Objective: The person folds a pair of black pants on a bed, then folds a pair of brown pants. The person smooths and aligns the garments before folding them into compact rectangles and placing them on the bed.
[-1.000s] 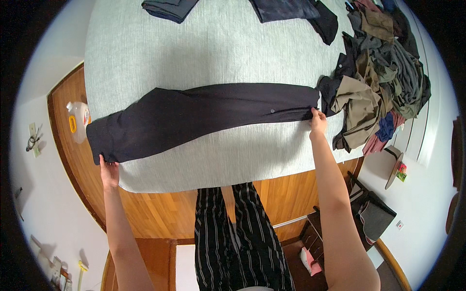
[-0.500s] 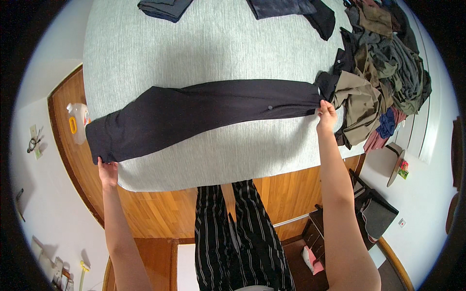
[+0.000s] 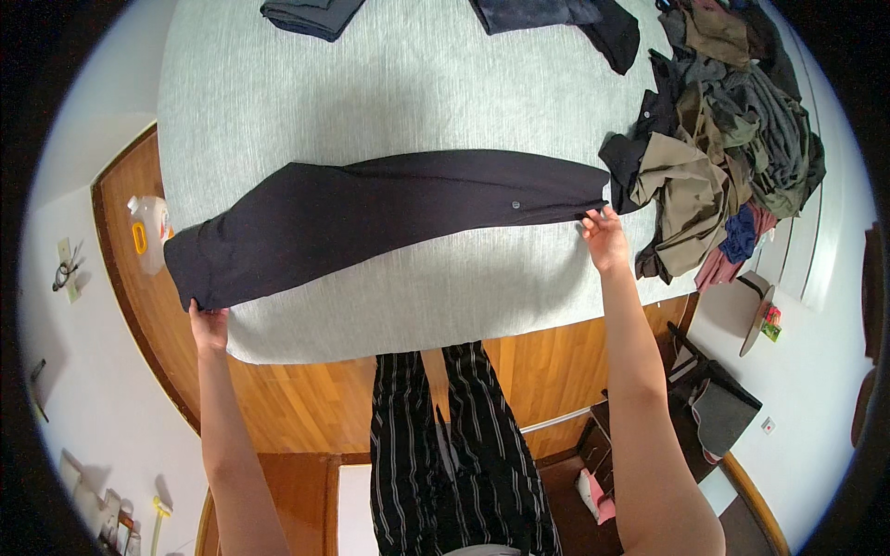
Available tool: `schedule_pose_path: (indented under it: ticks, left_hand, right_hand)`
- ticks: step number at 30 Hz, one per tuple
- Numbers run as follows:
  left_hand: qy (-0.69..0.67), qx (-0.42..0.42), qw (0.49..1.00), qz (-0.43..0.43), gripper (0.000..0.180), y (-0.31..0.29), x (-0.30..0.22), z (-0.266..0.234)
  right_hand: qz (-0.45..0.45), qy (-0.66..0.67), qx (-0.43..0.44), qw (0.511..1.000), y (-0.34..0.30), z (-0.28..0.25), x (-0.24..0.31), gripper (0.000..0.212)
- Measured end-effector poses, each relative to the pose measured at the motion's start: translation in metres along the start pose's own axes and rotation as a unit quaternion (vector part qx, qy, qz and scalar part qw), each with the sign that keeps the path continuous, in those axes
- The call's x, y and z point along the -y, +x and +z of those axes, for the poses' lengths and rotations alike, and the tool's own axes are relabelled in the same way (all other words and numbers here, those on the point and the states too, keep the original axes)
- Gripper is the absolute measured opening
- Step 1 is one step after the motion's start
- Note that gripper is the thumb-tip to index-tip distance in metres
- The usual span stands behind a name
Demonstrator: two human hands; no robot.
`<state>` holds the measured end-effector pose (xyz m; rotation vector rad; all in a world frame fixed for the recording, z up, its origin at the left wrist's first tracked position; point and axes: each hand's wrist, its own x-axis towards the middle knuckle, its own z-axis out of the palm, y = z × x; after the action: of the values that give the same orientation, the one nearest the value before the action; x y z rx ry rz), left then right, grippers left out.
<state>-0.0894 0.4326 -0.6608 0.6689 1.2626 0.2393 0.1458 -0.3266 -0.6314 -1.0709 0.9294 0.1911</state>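
Note:
A pair of black trousers [image 3: 371, 204], folded lengthwise, lies flat across the near part of the bed, wide waist end at left and narrow leg end at right. A small round light mark shows near the leg's lower edge. My left hand [image 3: 209, 328] pinches the near corner of the waist end, thumb on top of the cloth. At the near corner of the leg end, my right hand [image 3: 606, 245] has its fingers loosely apart, touching or just beside the hem. Both forearms reach in from the lower edge.
A heap of clothes [image 3: 691, 204] covers the bed's right side, close to the leg end. Folded dark garments [image 3: 315, 17] and another dark garment [image 3: 547, 14] lie on the far part of the pale bedspread [image 3: 417, 310]. A jug [image 3: 150, 232] stands on the floor at left.
My right hand has shifted slightly left and nearer, its pinch on the hem loosened. The leg end lies a little differently. My left hand stays at the waist corner.

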Motion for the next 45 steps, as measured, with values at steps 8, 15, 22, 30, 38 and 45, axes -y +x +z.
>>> schedule_pose_path:
  ticks: [8,15,22,30,38,45]
  left_hand:
    - [0.030,0.027,0.999,-0.004,0.019,-0.012,0.006,0.005]
    - [0.011,0.012,1.000,0.011,0.018,-0.005,0.010,0.000]
    - [0.021,0.018,1.000,0.007,0.018,-0.008,0.008,0.004]
    - [0.075,-0.018,0.995,0.057,0.035,0.000,-0.011,-0.009]
    - [0.029,0.028,0.999,0.019,0.039,-0.002,0.010,-0.005]
    - [-0.033,0.053,0.998,0.008,0.041,-0.022,0.004,0.014]
  right_hand:
    - [-0.101,-0.146,-0.039,0.983,0.012,0.012,-0.001,0.019]
    - [-0.061,-0.160,-0.041,0.984,0.018,0.009,0.009,0.016]
    - [-0.059,-0.226,-0.006,0.972,0.024,0.015,0.023,0.019]
    - [-0.052,-0.224,0.132,0.964,0.021,-0.013,0.078,0.011]
    - [0.052,-0.253,-0.079,0.963,0.006,-0.026,0.026,0.027]
    - [0.133,-0.003,-0.004,0.991,0.001,0.005,-0.019,0.033]
